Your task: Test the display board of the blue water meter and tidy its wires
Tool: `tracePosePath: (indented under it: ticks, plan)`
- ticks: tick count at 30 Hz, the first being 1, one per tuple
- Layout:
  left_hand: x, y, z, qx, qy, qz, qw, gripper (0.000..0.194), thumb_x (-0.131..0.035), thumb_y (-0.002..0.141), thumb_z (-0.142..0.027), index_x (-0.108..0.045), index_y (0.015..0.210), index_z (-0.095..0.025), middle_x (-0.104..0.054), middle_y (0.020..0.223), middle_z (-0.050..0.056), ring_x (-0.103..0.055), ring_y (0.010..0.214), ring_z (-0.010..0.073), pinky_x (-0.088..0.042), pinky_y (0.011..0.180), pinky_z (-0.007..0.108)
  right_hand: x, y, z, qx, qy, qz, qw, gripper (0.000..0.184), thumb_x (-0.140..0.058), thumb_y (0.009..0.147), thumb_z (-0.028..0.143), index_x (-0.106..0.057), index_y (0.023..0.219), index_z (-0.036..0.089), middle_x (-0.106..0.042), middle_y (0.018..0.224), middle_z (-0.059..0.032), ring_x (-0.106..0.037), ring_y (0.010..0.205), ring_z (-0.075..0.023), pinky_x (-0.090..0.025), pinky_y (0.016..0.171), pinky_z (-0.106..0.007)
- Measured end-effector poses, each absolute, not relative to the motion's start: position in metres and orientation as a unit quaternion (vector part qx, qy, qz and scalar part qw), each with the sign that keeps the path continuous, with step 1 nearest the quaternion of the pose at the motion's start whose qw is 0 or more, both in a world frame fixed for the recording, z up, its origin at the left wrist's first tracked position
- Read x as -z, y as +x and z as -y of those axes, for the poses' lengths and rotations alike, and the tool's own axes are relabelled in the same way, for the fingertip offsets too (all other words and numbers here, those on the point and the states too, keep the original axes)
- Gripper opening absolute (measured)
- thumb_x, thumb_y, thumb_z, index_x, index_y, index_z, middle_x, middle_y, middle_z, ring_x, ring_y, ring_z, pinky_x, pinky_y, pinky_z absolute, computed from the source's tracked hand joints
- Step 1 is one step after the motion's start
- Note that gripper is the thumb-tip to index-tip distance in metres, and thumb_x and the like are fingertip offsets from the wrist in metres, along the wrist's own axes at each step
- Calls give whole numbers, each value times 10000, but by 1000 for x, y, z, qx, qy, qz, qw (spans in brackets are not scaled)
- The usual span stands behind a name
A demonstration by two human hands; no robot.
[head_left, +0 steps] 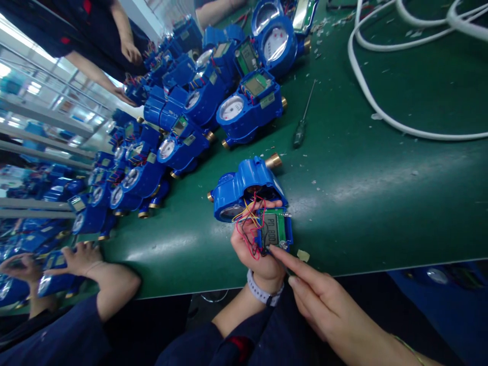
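My left hand [246,244], with a pale wristband, holds a small green circuit board [282,226] in a blue frame, its grey display [270,229] facing up. Red, black and yellow wires [249,218] run from the board to an opened blue water meter [249,178], which rests on the bench just beyond the hand. My right hand [312,290] reaches in from the lower right. Its index finger is extended to the board's near edge, with the thumb close behind. Something thin and dark shows between finger and thumb, too small to name.
A screwdriver [300,133] lies on the green bench [373,193]. Several blue water meters [247,109] stand in rows at the left and back. A white cable [366,91] loops at the right. Co-workers' hands [82,259] are at the left and another person's hand [131,51] is across the bench.
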State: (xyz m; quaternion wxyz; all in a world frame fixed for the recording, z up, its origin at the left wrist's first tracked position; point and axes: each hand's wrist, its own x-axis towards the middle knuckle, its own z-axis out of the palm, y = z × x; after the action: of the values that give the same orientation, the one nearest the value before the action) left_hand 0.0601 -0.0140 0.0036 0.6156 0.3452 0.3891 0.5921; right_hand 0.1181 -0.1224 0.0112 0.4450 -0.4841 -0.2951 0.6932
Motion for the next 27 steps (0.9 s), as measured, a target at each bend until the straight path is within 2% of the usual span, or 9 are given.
tracePosePath:
  ticks: [4, 9, 12, 14, 18, 20, 23, 25, 27]
  plan:
    - [4, 60, 13, -613, 354, -396, 585, 508, -301, 894, -542, -663, 937, -187, -707, 934, 74, -655, 1038, 270, -515, 930, 441, -10, 114, 123, -721, -464, 261, 442, 500, -333, 1000, 331, -317, 1495, 262, -259, 505, 90, -234, 389, -82, -208, 364, -187]
    - [8, 63, 17, -636, 347, -390, 568, 430, -317, 909, -439, -661, 967, -187, -706, 931, 60, -669, 1001, 247, -505, 928, 420, -7, 104, 124, -741, -431, 206, 471, 549, -358, 978, 374, -285, 1501, 223, -263, 491, 105, -220, 377, -78, -206, 374, -191]
    - [4, 65, 18, -628, 346, -395, 574, 437, -310, 912, -445, -663, 930, -188, -701, 895, 53, -673, 957, 236, -493, 922, 413, -7, 105, 124, -748, -429, 198, 466, 583, -348, 975, 398, -229, 1516, 218, -254, 475, 117, -211, 371, -88, -223, 369, -193]
    - [1, 64, 18, -619, 333, -388, 597, 473, -281, 922, -453, -665, 900, -179, -696, 855, 54, -678, 907, 227, -491, 908, 409, -8, 113, 122, -744, -442, 233, 444, 570, -333, 979, 362, -230, 1517, 202, -308, 470, 108, -286, 390, -94, -300, 409, -199]
    - [-1, 59, 16, -596, 317, -355, 647, 483, -279, 919, -473, -664, 899, -183, -687, 845, 48, -680, 849, 215, -497, 868, 398, -16, 140, 114, -712, -479, 347, 379, 494, -373, 958, 241, -395, 1450, 210, -526, 638, 32, -500, 548, -98, -421, 535, -203]
    - [0, 57, 16, -588, 331, -349, 650, 466, -300, 912, -488, -660, 909, -192, -683, 866, 44, -678, 864, 214, -493, 873, 396, -21, 153, 110, -702, -495, 389, 332, 483, -365, 963, 222, -406, 1444, 247, -556, 673, 27, -524, 510, -92, -430, 490, -191]
    - [1, 54, 16, -587, 349, -339, 647, 451, -308, 913, -483, -655, 923, -196, -680, 885, 42, -670, 888, 210, -483, 890, 387, -30, 165, 103, -709, -500, 421, 264, 511, -318, 987, 228, -305, 1492, 304, -574, 626, 41, -514, 413, -85, -426, 419, -171]
    - [1, 53, 16, -587, 361, -338, 641, 447, -302, 917, -473, -652, 928, -196, -682, 898, 45, -664, 901, 207, -481, 890, 378, -36, 170, 96, -729, -488, 418, 235, 532, -298, 991, 231, -243, 1511, 331, -591, 609, 42, -512, 383, -84, -408, 379, -153]
    - [1, 52, 16, -583, 371, -340, 638, 445, -297, 922, -466, -648, 930, -193, -686, 914, 51, -659, 901, 201, -488, 868, 360, -40, 174, 91, -748, -480, 409, 205, 542, -306, 983, 221, -248, 1509, 340, -587, 571, 45, -498, 348, -86, -373, 336, -141]
